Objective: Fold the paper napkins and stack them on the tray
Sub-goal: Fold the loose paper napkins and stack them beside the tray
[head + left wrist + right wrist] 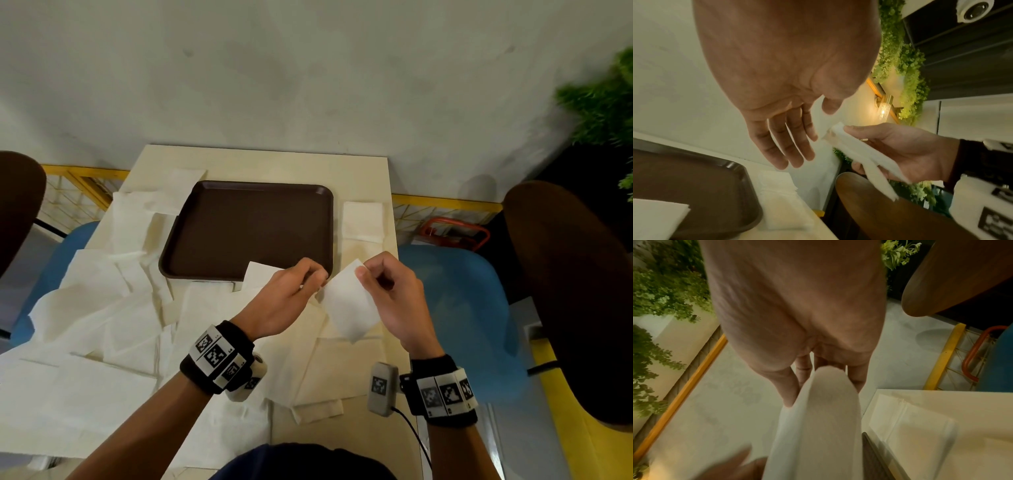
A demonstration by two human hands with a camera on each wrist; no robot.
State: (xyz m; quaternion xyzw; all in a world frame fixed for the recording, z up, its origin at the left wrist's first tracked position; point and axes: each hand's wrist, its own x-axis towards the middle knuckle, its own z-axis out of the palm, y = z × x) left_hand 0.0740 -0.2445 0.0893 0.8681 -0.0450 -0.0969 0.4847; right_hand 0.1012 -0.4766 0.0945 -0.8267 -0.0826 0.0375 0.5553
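Observation:
My right hand (360, 274) pinches a small folded white napkin (349, 305) by its top corner, in the air just in front of the brown tray's (246, 226) near right corner. In the right wrist view this napkin (818, 418) hangs down from my right hand (813, 369). My left hand (320, 275) is right beside the napkin's left corner; in the left wrist view the left hand (822, 125) has fairly straight fingers, thumb apart, gripping nothing. Another folded napkin (260, 274) lies on the tray's near edge, partly behind my left hand.
Several unfolded napkins (102, 308) cover the left and front of the cream table (359, 171). A folded napkin (363, 221) lies right of the tray. Blue chairs (455, 301) and dark round chair backs (565, 291) flank the table. Green plants (603, 102) stand at the right.

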